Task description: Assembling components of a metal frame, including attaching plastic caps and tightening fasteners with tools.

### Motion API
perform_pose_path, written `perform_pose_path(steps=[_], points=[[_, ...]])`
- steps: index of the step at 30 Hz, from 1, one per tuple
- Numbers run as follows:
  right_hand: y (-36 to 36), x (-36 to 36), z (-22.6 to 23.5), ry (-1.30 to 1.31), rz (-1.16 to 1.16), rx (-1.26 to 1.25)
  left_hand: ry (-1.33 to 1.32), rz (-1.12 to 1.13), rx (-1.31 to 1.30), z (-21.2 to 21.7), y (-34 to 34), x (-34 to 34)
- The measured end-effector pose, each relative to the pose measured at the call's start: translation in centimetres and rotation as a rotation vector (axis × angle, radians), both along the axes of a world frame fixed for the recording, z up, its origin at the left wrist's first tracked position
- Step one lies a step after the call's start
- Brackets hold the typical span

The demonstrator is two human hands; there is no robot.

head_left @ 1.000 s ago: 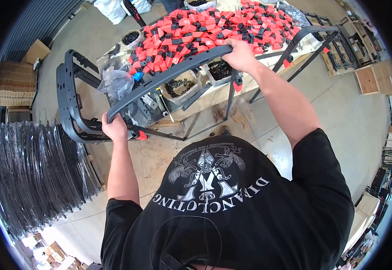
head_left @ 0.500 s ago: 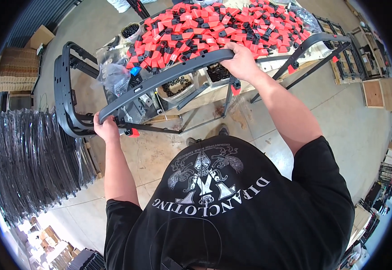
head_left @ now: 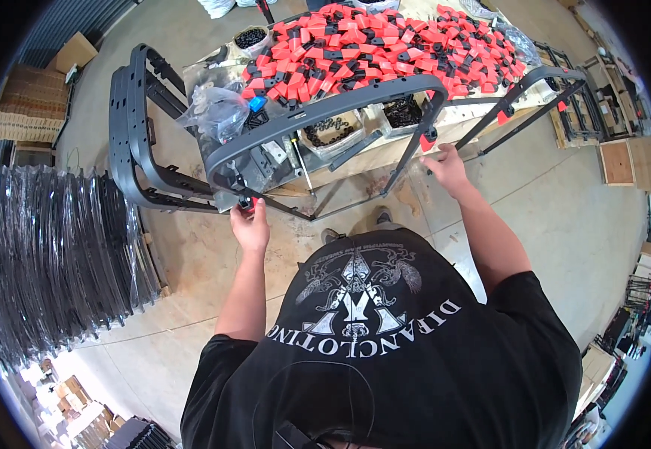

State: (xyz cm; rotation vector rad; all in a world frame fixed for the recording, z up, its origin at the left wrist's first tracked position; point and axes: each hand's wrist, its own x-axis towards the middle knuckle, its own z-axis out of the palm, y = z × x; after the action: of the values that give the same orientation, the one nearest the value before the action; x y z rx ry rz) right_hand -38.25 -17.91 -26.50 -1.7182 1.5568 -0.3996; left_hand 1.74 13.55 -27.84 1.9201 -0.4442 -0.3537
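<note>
Left hand [head_left: 249, 230] pinches a red clip [head_left: 254, 203] at a black frame's left end; right hand [head_left: 446, 172], fingers spread, is near its right leg. Beyond, blocked partly by the frame, red-and-black parts [head_left: 355, 52] cover a table [head_left: 396, 148].

A: Any room for R hand [head_left: 449, 173]?
B: Yep, you've got open space over the floor [head_left: 557, 194] to its R. Fwd-L, the frame leg [head_left: 436, 114] & red clip [head_left: 427, 142] block you.
</note>
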Motion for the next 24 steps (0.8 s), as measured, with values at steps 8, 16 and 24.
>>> perform_pose_path(steps=[8,16,24], points=[[-1.6,5.0,0.5,0.169,-0.049,-0.003,-0.118,0.081,0.424,-0.1,-1.5,1.4],[-3.1,5.2,0.6,0.106,-0.054,-0.136,-0.097,0.237,0.466,0.2,-4.0,0.7],[-5.7,5.4,4.3,0.390,0.212,0.218,0.094,0.098,0.457,-3.7,-1.5,4.5]])
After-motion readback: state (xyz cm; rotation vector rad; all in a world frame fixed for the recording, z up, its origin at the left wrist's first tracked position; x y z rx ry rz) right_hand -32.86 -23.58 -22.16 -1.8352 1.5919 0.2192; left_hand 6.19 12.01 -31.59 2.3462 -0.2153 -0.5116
